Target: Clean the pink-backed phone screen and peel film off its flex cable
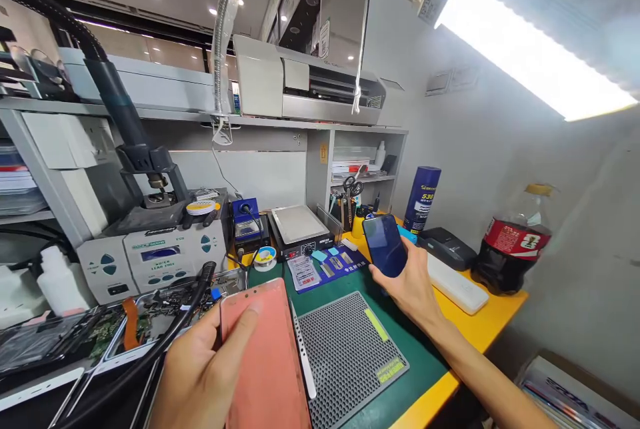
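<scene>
My left hand (200, 369) is closed on a salmon-pink phone-shaped panel (267, 355), thumb flat on its face and fingers behind its left edge. Small holes show near the panel's top; its lower end is cut off by the frame. Farther off, my right hand (414, 285) grips a dark-screened smartphone (385, 243) by its lower right side, tilted above the bench. Between the two hands lies a grey honeycomb mat (350, 349) on a green work mat (415, 355). A slim pale strip with a row of holes (303, 352) runs along the panel's right edge.
A soldering station (165, 255), black cable (200, 302) and phone parts crowd the left. Behind stand a heating plate (300, 225), scissors (353, 187) and a blue spray can (423, 199). A white box (457, 282) and cola bottle (515, 242) are at right.
</scene>
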`<action>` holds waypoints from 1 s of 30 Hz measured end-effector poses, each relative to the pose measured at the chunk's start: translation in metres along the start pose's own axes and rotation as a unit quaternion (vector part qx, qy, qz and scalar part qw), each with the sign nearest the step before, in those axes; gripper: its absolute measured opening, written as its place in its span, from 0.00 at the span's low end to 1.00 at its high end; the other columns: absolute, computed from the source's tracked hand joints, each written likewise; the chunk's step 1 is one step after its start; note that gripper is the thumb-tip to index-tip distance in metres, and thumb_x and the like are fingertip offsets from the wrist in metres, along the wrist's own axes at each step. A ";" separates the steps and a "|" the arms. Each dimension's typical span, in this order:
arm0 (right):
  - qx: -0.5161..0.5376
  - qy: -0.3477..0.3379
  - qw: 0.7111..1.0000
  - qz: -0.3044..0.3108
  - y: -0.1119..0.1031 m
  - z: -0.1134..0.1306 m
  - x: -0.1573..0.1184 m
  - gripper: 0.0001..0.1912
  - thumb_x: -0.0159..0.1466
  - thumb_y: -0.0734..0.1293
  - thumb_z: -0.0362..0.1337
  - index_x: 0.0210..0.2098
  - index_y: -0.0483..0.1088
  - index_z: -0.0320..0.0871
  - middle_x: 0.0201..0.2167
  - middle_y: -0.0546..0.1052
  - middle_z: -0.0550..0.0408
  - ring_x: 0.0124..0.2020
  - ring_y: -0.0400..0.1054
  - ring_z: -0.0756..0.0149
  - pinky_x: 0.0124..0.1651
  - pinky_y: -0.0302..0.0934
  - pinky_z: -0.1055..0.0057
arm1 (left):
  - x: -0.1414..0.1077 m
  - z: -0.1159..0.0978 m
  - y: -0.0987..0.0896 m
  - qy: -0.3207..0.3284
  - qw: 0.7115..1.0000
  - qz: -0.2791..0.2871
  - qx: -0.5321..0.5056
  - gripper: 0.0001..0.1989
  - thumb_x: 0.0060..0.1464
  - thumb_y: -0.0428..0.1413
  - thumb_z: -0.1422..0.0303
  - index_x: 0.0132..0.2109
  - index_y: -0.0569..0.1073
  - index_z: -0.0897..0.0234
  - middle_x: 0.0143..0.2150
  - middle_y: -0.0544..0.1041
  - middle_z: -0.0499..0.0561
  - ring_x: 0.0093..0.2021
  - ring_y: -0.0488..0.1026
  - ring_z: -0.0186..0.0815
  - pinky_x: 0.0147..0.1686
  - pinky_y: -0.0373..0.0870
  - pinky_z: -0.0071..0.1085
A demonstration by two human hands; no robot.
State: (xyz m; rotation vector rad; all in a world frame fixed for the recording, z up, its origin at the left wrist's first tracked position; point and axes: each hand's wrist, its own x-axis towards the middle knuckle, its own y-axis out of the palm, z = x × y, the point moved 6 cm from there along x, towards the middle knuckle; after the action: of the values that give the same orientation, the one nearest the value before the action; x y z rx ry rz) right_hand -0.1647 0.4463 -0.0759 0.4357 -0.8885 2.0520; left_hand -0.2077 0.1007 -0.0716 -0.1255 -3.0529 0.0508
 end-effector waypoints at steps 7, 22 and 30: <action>0.228 0.166 0.942 0.182 0.014 -0.017 0.005 0.16 0.69 0.66 0.42 0.52 0.69 0.41 0.47 0.75 0.50 0.42 0.73 0.61 0.43 0.70 0.59 | -0.002 0.001 0.004 -0.031 0.999 0.031 -0.007 0.23 0.51 0.61 0.50 0.48 0.77 0.60 0.47 0.82 0.50 0.50 0.76 0.50 0.53 0.71 0.39; 0.513 0.377 0.678 0.367 0.044 -0.029 -0.013 0.15 0.68 0.67 0.38 0.53 0.69 0.40 0.51 0.74 0.49 0.46 0.73 0.58 0.48 0.70 0.55 | 0.000 0.002 0.004 -0.035 0.999 0.040 -0.004 0.24 0.49 0.61 0.49 0.46 0.77 0.62 0.38 0.82 0.51 0.45 0.76 0.49 0.34 0.75 0.31; 0.581 0.382 0.621 0.362 0.029 -0.018 -0.006 0.28 0.67 0.62 0.55 0.57 0.67 0.41 0.54 0.73 0.45 0.51 0.71 0.53 0.53 0.65 0.48 | -0.001 -0.004 0.005 -0.016 0.999 0.023 0.017 0.21 0.50 0.61 0.50 0.43 0.78 0.62 0.36 0.82 0.51 0.38 0.77 0.46 0.34 0.75 0.33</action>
State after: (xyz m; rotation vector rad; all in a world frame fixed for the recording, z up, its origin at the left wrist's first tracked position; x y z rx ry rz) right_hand -0.1849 0.4449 -0.1045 -0.2824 1.1062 2.9299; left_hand -0.2057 0.1060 -0.0678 -0.1934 -3.0796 0.1077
